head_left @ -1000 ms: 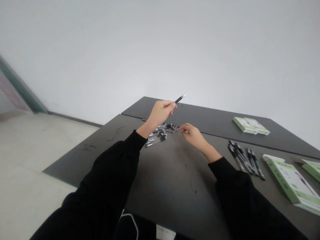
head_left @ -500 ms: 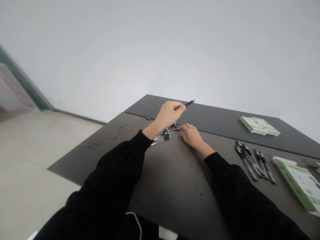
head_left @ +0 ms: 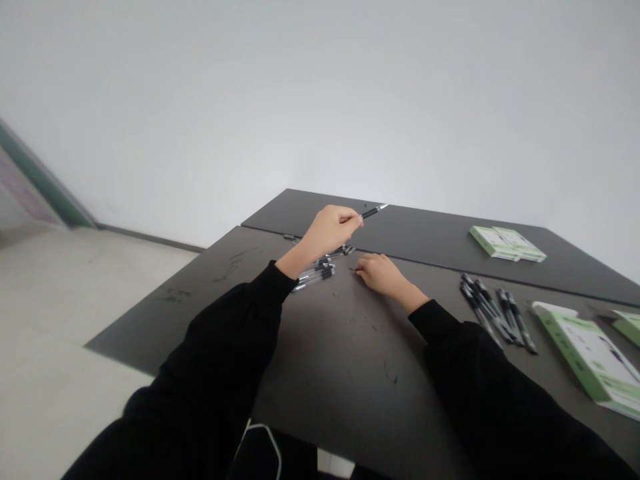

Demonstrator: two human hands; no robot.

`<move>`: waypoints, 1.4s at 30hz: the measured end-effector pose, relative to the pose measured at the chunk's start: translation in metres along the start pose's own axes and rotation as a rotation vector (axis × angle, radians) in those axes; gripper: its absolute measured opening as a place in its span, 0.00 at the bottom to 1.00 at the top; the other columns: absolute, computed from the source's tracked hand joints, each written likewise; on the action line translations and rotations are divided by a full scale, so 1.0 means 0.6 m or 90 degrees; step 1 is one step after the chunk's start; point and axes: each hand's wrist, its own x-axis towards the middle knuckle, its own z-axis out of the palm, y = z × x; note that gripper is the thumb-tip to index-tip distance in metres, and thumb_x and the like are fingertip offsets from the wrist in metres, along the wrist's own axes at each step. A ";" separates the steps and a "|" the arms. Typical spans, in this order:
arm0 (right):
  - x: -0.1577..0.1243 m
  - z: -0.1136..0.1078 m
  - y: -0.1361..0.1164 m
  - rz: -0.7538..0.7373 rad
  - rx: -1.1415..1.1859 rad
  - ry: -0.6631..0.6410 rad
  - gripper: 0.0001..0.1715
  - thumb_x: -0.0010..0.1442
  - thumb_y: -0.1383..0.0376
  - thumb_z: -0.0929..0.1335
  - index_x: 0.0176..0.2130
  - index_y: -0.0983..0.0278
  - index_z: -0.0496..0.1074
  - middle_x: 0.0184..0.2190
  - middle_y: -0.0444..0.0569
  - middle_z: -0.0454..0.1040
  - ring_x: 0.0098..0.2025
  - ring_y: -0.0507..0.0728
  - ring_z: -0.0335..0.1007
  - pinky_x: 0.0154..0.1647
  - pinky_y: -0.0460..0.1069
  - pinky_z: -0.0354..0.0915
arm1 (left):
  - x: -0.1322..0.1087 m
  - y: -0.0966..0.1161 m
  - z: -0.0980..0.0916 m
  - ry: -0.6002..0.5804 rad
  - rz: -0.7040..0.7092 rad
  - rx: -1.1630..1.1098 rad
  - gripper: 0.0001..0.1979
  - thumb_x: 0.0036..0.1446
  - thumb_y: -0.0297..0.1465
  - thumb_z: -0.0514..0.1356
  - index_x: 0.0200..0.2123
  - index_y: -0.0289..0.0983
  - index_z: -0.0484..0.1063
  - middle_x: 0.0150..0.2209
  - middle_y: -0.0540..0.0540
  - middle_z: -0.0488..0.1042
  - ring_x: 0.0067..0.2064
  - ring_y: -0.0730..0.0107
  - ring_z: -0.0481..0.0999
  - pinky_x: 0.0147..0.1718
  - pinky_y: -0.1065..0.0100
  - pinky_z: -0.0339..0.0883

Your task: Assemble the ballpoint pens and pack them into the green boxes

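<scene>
My left hand (head_left: 330, 233) is raised above the table, shut on a black pen (head_left: 374, 213) whose metal tip points right. Below it, a loose pile of black-and-clear pens (head_left: 315, 275) lies on the dark table (head_left: 350, 360). My right hand (head_left: 383, 275) sits low at the table, right of that pile. A thin dark sliver (head_left: 353, 269) shows at its fingertips, too small to name. Whether the hand holds it is hidden.
A second group of black pens (head_left: 493, 313) lies to the right. Beside it are green-and-white boxes (head_left: 590, 353), with another pair (head_left: 506, 243) on the far table section (head_left: 440, 233). A seam divides the table sections. A pale floor (head_left: 85, 313) lies left.
The pen in my left hand has tilted from steep to nearly level, its tip swinging right. My right hand has lowered toward the table, and the view has shifted slightly.
</scene>
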 end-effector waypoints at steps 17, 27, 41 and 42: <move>-0.112 -0.179 0.071 0.139 0.746 0.239 0.18 0.49 0.53 0.77 0.37 0.61 0.81 0.26 0.45 0.71 0.30 0.52 0.66 0.34 0.49 0.65 | -0.015 0.013 0.020 -0.242 -0.002 0.000 0.14 0.59 0.33 0.54 0.32 0.34 0.79 0.20 0.53 0.63 0.23 0.76 0.60 0.26 0.71 0.52; -0.111 -0.183 0.041 0.120 0.632 0.198 0.20 0.55 0.50 0.74 0.40 0.62 0.81 0.27 0.45 0.73 0.31 0.52 0.67 0.38 0.50 0.64 | -0.014 0.006 0.030 -0.257 0.000 -0.030 0.16 0.60 0.37 0.56 0.35 0.34 0.80 0.20 0.53 0.63 0.23 0.76 0.60 0.25 0.71 0.53; -0.118 -0.175 0.036 0.090 0.625 0.196 0.22 0.52 0.50 0.76 0.38 0.64 0.82 0.27 0.48 0.77 0.30 0.53 0.69 0.34 0.50 0.65 | -0.029 0.011 0.055 -0.225 0.024 -0.064 0.17 0.58 0.37 0.56 0.34 0.32 0.81 0.19 0.54 0.60 0.22 0.76 0.55 0.23 0.70 0.48; -0.119 -0.176 0.036 0.091 0.631 0.195 0.22 0.51 0.50 0.76 0.38 0.64 0.82 0.27 0.48 0.77 0.30 0.53 0.69 0.34 0.50 0.65 | -0.030 0.013 0.056 -0.218 0.029 -0.061 0.17 0.59 0.37 0.56 0.34 0.32 0.81 0.19 0.54 0.59 0.22 0.76 0.55 0.23 0.70 0.48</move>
